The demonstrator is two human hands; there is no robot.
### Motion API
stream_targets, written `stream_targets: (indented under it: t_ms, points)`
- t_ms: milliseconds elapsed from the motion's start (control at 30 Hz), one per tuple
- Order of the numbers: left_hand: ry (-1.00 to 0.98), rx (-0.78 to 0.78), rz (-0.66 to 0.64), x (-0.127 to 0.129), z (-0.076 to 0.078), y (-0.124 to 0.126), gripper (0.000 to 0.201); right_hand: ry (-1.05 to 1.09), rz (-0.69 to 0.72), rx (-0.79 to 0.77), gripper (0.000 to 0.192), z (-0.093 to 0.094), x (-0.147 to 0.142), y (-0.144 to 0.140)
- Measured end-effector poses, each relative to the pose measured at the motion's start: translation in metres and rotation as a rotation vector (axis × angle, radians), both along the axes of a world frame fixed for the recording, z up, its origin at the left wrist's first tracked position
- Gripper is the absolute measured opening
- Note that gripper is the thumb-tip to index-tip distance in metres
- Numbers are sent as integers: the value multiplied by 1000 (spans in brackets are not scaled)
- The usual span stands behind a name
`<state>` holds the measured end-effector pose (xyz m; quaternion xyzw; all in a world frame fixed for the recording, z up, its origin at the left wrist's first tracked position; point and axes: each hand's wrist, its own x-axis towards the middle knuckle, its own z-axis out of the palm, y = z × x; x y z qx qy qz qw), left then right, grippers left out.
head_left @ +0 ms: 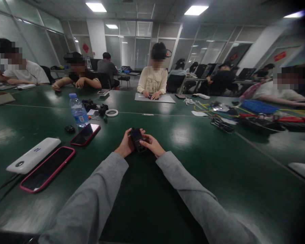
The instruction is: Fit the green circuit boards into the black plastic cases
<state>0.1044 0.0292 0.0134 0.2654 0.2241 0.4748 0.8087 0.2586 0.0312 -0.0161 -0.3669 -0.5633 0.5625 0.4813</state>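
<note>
A small black handheld device (138, 139), with a dark screen on its upper half and small keys below, is held just over the green table. Its exact kind is unclear. My left hand (126, 143) grips it from the left and underneath, with fingertips showing past the far right edge. My right hand (152, 145) is closed on the lower right side, its thumb resting on the keys. Both grey sleeves reach in from the near edge. The back of the device is hidden.
Left of my hands lie a red-edged phone (85, 134), a pink-cased phone (48, 168), a white power bank (33, 156) with a cable, and a water bottle (78, 111). A tape roll (111, 113) sits farther off. Cables and a blue tray (259, 109) crowd the right. People sit around the table.
</note>
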Motion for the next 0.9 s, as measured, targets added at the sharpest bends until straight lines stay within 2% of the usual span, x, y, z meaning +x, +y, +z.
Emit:
stream_targets:
  t_ms: [400, 667, 900]
  points:
    - [12, 2, -16, 3, -4, 2, 56, 61, 4, -34, 50, 2, 2, -1]
    - [28, -21, -21, 4, -7, 4, 57, 124, -79, -30, 49, -4, 5, 4]
    - [108, -23, 15, 5, -11, 7, 46, 200, -160, -126, 52, -1, 5, 2]
